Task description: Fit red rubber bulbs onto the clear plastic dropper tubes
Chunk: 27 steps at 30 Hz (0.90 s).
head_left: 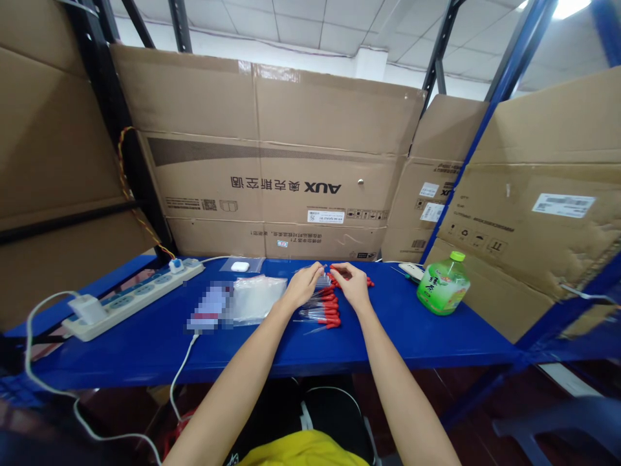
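My left hand (301,285) and my right hand (352,285) meet over a heap of clear droppers with red bulbs (326,309) on the blue shelf (398,336). The left fingers are curled round a small clear packet (323,279) at the heap's far end. The right fingers pinch a red-bulbed dropper (338,269) just beside that packet. More red bulbs lie behind the right hand.
A stack of clear plastic bags (257,298) and a blurred phone (209,307) on a white cable lie to the left. A white power strip (130,298) sits further left. A green drink bottle (444,285) lies on the right. Cardboard boxes (272,162) wall the back.
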Each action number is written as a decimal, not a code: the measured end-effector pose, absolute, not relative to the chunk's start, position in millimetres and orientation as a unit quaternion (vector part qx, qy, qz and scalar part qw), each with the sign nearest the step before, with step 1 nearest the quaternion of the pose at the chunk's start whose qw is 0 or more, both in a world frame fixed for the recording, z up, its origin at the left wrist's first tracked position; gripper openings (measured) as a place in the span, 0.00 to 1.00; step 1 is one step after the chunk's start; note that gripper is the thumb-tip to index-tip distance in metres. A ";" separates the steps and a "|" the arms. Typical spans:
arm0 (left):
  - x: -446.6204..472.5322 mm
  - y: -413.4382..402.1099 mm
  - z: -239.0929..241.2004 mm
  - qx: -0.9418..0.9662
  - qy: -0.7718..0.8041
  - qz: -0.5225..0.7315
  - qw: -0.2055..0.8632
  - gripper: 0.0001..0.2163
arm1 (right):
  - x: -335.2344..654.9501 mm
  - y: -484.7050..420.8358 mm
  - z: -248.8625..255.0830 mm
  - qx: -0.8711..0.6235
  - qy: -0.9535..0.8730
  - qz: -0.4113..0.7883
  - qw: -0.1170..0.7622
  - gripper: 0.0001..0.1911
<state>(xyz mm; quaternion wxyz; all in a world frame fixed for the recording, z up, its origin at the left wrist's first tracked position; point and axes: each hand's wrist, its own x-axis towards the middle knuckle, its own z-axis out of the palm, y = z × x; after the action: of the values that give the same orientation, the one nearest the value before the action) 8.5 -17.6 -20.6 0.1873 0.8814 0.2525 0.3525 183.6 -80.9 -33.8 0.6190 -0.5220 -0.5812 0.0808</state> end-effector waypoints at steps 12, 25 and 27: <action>11.2 -11.6 -19.0 0.875 0.193 0.395 0.202 0.19 | 180.6 -77.9 -37.1 -0.480 -0.570 0.133 0.654 0.14; 6.8 -8.3 -14.5 0.898 0.195 0.363 0.152 0.21 | 180.7 -77.4 -39.7 -0.493 -0.570 0.113 0.647 0.14; 6.5 -7.3 -15.0 0.901 0.190 0.362 0.145 0.21 | 180.4 -78.4 -39.7 -0.497 -0.576 0.101 0.641 0.13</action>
<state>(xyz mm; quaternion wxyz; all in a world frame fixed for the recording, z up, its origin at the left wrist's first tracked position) 6.5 -7.3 -15.0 0.1453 0.9008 0.1902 0.3623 180.4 -78.4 -39.7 0.6409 -0.4973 -0.5761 0.1006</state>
